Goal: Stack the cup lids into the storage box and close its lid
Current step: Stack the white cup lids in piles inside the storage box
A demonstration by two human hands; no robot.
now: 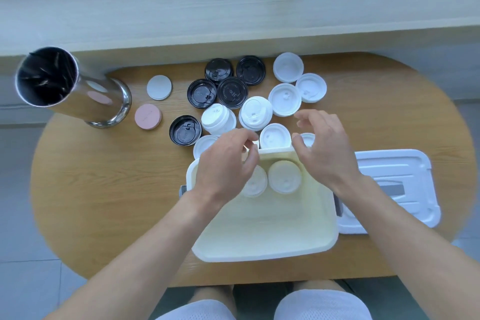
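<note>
A cream storage box [265,254] stands open on the table in front of me. Two white cup lids [284,180] lie side by side at its far end. My left hand [223,166] hovers over the left one with loosely curled fingers that hold nothing. Beyond the box's far right corner, my right hand [324,148] is spread with nothing in it. A loose white lid [274,136] sits between the two hands, just past the far rim. More white lids [284,102] and several black lids [232,92] lie farther back. The box's white lid [394,163] rests to the right.
A tall steel cylinder [78,96] with dark straws stands at the far left of the oval wooden table [117,202]. A pink disc [148,116] and a pale grey disc [159,87] lie beside it. A ledge runs behind the table.
</note>
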